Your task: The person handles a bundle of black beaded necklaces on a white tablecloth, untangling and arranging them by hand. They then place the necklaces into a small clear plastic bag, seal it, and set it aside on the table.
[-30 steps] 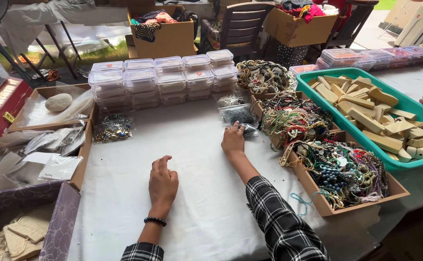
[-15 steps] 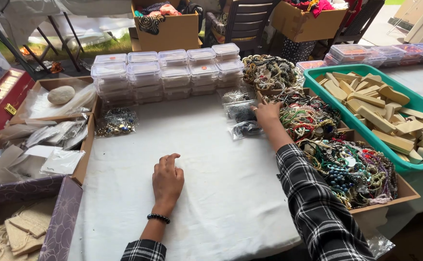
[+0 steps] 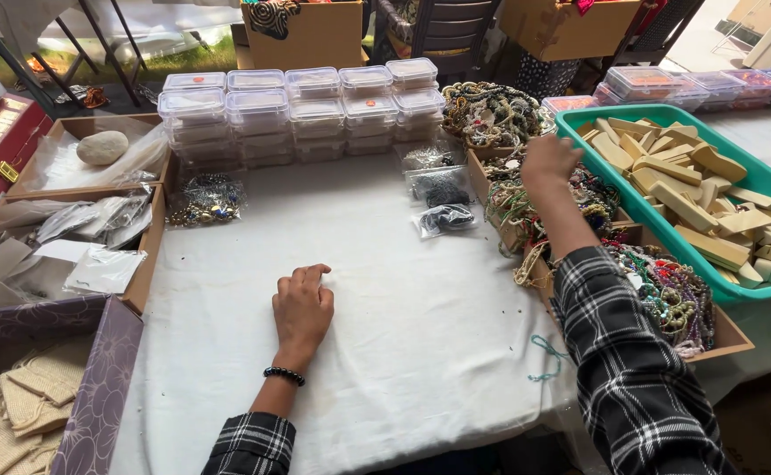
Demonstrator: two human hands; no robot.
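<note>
My left hand (image 3: 302, 308) rests knuckles up on the white tablecloth (image 3: 403, 290), fingers curled in and holding nothing; a black bead bracelet sits on its wrist. My right hand (image 3: 548, 160), in a black-and-white plaid sleeve, reaches out over a cardboard box (image 3: 730, 339) full of colourful bead strands (image 3: 667, 295). It is seen from the back and its fingers point down into the beads, so I cannot tell whether they grip anything. Three small clear bags of beads (image 3: 443, 189) lie just left of that hand.
Stacks of clear lidded plastic boxes (image 3: 315, 110) line the far side. A green tray (image 3: 579, 132) of wooden pieces (image 3: 685, 193) stands at the right. Cardboard trays (image 3: 152, 255) with plastic bags and a stone (image 3: 102, 147) are on the left, a purple box (image 3: 95, 387) at the near left.
My right hand has travelled from the cloth near the small bags to the right and farther away, over the box of bead strands. My left hand has stayed put.
</note>
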